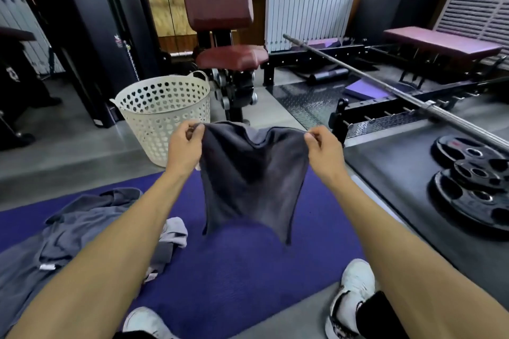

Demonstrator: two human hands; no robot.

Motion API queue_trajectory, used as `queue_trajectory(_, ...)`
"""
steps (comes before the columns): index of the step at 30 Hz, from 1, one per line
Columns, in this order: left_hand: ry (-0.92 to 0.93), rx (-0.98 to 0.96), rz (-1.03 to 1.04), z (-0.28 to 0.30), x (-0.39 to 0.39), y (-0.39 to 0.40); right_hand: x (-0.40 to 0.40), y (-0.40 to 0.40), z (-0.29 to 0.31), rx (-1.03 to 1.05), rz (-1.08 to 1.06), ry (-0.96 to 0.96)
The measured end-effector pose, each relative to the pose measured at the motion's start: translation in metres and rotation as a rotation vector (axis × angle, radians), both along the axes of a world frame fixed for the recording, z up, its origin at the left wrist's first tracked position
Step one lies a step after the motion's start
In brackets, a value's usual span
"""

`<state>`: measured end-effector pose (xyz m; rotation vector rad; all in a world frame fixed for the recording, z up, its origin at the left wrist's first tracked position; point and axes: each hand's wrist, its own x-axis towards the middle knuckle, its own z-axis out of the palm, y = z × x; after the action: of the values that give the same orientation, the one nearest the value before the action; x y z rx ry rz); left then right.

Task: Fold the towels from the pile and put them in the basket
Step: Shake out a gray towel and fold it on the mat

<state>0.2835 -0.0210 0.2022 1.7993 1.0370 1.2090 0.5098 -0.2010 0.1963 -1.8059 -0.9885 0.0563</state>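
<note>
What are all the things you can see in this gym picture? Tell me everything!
held towel: one, dark grey, hanging in the air above the mat
towel pile: one heap, grey, on the mat at left
mat: one, purple, on the floor
basket: one, cream with heart-shaped holes, on the floor beyond the mat
padded seat: one, dark red, behind the basket
radiator: one, white, on the back wall
barbell: one, silver, at right
weight plates: at least three, black, stacked at right
bench: one, dark red, far right
shoes: two, white, near bottom edge
left hand: pinches one top corner
right hand: pinches the other top corner
</note>
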Motion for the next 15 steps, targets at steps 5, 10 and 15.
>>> queue_trajectory(5, 0.079, -0.125, -0.034, -0.044, -0.024, -0.010, -0.008, -0.012, -0.041, -0.115, 0.086, 0.071)
queue_trajectory(10, 0.355, -0.234, -0.069, -0.137, -0.063, -0.050, -0.035, -0.061, -0.113, -0.342, 0.073, 0.149)
queue_trajectory(15, 0.564, -0.356, -0.057, -0.196, -0.102, -0.087, -0.054, -0.114, -0.175, -0.665, 0.102, 0.185)
